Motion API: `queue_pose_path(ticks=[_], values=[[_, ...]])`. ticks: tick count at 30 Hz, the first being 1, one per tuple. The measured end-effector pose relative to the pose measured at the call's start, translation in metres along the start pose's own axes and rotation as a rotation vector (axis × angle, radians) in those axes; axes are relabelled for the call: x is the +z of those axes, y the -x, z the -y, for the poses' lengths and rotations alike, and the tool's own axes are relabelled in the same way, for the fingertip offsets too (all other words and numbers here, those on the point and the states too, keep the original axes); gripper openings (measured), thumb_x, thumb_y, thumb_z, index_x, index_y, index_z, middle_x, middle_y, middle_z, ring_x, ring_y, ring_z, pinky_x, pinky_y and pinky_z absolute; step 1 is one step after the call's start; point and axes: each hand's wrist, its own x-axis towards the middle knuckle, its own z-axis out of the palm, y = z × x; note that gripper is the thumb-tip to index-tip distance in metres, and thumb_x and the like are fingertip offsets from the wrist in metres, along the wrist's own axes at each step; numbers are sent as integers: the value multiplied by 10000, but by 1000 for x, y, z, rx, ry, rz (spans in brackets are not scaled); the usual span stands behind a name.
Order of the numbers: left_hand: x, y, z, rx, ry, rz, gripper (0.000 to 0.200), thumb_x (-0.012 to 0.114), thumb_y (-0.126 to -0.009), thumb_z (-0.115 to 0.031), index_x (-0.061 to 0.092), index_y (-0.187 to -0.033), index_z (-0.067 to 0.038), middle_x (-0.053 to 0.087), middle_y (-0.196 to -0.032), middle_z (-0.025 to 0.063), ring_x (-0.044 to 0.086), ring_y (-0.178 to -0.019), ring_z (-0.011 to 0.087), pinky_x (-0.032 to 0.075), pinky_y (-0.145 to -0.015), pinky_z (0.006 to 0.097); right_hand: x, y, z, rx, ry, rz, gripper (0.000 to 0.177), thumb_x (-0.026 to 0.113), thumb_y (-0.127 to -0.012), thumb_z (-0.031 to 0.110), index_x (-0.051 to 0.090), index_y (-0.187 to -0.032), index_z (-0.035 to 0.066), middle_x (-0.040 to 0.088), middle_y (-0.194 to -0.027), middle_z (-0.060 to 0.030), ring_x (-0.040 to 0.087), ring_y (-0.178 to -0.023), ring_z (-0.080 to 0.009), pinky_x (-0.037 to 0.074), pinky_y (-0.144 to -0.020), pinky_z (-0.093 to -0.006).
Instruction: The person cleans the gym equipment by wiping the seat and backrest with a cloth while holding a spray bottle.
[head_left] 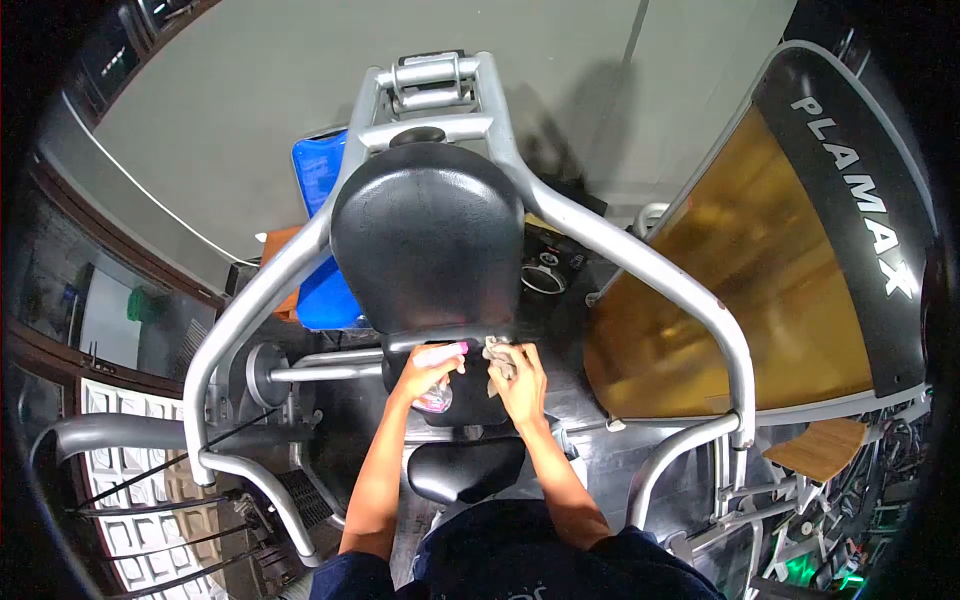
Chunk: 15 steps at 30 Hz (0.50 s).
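Observation:
My left hand (428, 372) is wrapped round a clear spray bottle (434, 401) with a white and pink spray head (450, 352). In my right hand (521, 384) is a crumpled greyish cloth (495, 357), gripped between the fingers. Both hands are close together, just in front of the lower edge of a black padded backrest (427, 240) on a gym machine. Under them lies a dark seat area, partly hidden by the hands. Nearer to me is a smaller black pad (466, 470).
Silver frame bars (670, 275) curve round both sides of the backrest. To the right stands a gold and black panel (735, 270) lettered PLAMAX. Behind the machine are a blue board (322, 290) and a grey wall (240, 110). A wooden step (818, 447) is at lower right.

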Motion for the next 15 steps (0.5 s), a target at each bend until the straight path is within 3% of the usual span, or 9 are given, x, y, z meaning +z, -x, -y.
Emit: queue_pose_path(ticks=[5, 9, 15], values=[[-2, 2, 3, 26, -33, 10, 125, 655, -844, -95, 683, -936, -15, 681, -776, 56, 562, -539, 77, 450, -480, 223, -11, -6, -18, 92, -40, -111, 307, 693, -733, 47, 636, -1034, 72, 600, -943, -120, 633, -873, -310, 505, -769, -381], [-3, 2, 6, 22, 51, 22, 78, 638, -848, -71, 673, -883, -10, 676, -769, 71, 572, -530, 92, 456, -485, 232, -13, -29, -16, 100, -10, -95, 217, 649, -805, 126, 669, -1013, 68, 622, -911, -136, 641, -860, -329, 500, -762, -396], [-4, 3, 14, 60, 44, 8, 111, 660, -847, -78, 694, -935, -20, 676, -759, 55, 538, -521, 61, 430, -464, 215, -7, -41, 4, 120, 122, -85, 237, 663, -787, 121, 670, -1017, 66, 614, -914, -130, 645, -852, -333, 506, -766, -408]])
